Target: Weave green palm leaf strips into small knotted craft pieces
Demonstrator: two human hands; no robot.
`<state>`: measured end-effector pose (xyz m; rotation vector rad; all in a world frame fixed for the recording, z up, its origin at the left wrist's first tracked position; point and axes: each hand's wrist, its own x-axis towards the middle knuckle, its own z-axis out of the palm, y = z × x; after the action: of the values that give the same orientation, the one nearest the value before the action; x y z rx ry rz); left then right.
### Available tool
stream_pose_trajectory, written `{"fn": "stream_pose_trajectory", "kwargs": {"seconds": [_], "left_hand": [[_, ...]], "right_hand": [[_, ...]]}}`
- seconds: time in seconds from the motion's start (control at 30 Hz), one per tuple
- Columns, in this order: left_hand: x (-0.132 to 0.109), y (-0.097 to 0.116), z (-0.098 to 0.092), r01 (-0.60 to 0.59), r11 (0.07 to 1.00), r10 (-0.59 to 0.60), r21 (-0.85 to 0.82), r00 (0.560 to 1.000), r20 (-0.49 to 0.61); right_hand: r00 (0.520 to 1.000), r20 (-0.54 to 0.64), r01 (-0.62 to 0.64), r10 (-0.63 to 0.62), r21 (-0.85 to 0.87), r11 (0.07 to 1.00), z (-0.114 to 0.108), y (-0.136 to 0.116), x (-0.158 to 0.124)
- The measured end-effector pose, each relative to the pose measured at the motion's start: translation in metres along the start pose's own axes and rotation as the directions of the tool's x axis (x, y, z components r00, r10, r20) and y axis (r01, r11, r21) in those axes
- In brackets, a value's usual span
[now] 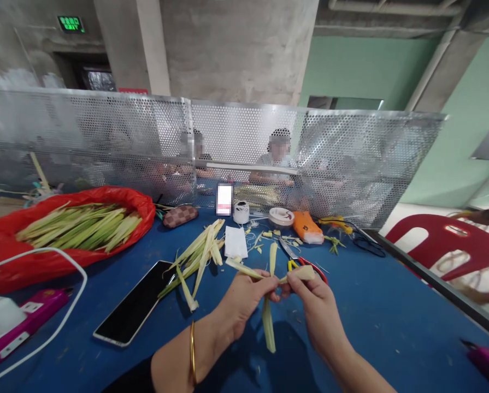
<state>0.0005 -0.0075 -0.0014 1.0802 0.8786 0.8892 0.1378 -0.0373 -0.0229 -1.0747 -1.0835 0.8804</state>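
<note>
Pale green corn-husk-like leaf strips (269,323) cross between my hands above the blue table. My left hand (248,295) pinches them where they meet; one end points up, one hangs down and one sticks out to the left. With thumb and fingers, my right hand (313,300) grips a short, wide strip end (304,273) on the right side. The two hands almost touch, and the fingertips partly hide the crossing. Just behind my right hand lie scissors with red handles (318,272) and a yellow-handled tool (292,265).
Loose leaf strips (203,248) lie left of my hands, beside a phone (133,305). A red bag (146,210) full of leaves stands farther left near a purple power strip (31,322). A perforated metal screen (244,131) closes the back; people sit behind it. A red chair (432,234) is right.
</note>
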Motion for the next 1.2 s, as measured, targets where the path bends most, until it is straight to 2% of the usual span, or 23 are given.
{"fn": "stream_pose_trajectory", "kwargs": {"seconds": [0.1, 0.23, 0.33, 0.53, 0.6, 0.73, 0.93, 1.0, 1.1, 1.2], "left_hand": [[0.0, 0.001, 0.0, -0.006, 0.999, 0.006, 0.039, 1.0, 0.007], [0.0, 0.003, -0.003, -0.004, 1.0, 0.004, 0.009, 1.0, 0.017], [0.001, 0.003, -0.007, 0.002, 1.0, -0.002, -0.004, 1.0, 0.012], [0.004, 0.002, -0.011, 0.135, 0.978, -0.121, -0.16, 0.988, 0.096], [0.003, 0.002, -0.01, 0.13, 0.976, -0.118, -0.177, 0.99, 0.076], [0.001, 0.003, -0.009, 0.132, 0.967, -0.124, -0.217, 0.991, 0.048], [0.003, 0.005, -0.011, 0.213, 0.925, -0.19, -0.314, 0.976, 0.103], [0.004, 0.005, -0.012, 0.236, 0.906, -0.201, -0.353, 0.971, 0.133], [0.003, 0.007, -0.012, 0.265, 0.898, -0.213, -0.351, 0.96, 0.181], [0.0, 0.01, -0.011, 0.285, 0.922, -0.249, -0.262, 0.955, 0.162]], "right_hand": [[0.998, -0.04, 0.044, -0.045, -0.012, 0.999, 0.001, 0.001, -0.001], [0.995, -0.053, 0.086, -0.09, -0.069, 0.994, -0.002, -0.003, 0.001], [0.998, -0.022, 0.063, -0.065, -0.094, 0.994, -0.007, -0.006, 0.007], [0.995, -0.1, -0.006, 0.004, -0.018, 1.0, -0.01, -0.007, 0.011], [0.998, -0.056, 0.001, -0.002, -0.015, 1.0, -0.009, -0.007, 0.011], [0.987, 0.16, -0.017, 0.026, -0.061, 0.998, -0.006, -0.008, 0.01], [0.945, 0.327, 0.036, 0.01, -0.135, 0.99, -0.004, -0.006, 0.012], [0.944, 0.329, 0.063, -0.011, -0.149, 0.987, -0.005, -0.004, 0.012], [0.961, 0.27, 0.124, -0.061, -0.224, 0.967, -0.006, 0.001, 0.011], [0.944, 0.272, 0.281, -0.188, -0.357, 0.891, -0.008, 0.005, 0.009]]}}
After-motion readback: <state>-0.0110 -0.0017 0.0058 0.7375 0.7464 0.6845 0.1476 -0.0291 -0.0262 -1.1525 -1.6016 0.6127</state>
